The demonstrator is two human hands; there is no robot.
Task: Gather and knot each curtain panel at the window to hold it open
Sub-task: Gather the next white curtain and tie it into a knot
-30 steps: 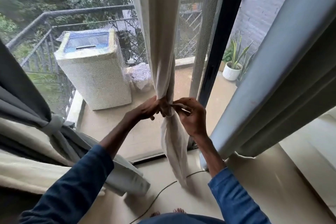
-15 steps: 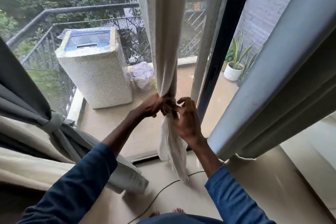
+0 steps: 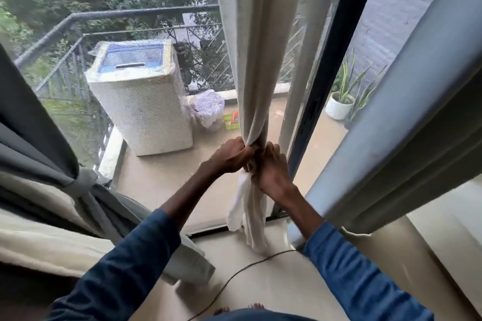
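Status: 3 panels in view.

Right, pale blue-grey fabric curtain panel (image 3: 391, 125): hangs loose and ungathered, no knot visible. Looks not started.

Left, dark grey fabric curtain panel (image 3: 31, 138): bunched and cinched by a wrapped knot low down, with the glass beside it uncovered. Looks done.

Centre, beige fabric curtain panel (image 3: 247, 47): in hand. It's gathered into 1 narrow rope in front of the glass, and its loose tail drops below the hands to about the level of the tiled floor (image 3: 273, 281).

Left hand (image 3: 230, 156): fingers curled round the bunch from the left.

Right hand (image 3: 272, 172): touching the left hand, fingers curled into the same bunch from the right.

The knot itself is hidden between the hands, so I can't tell if it's formed or tight.

Estimate: 1 of 3 done, 1 mid-knot, 1 left.
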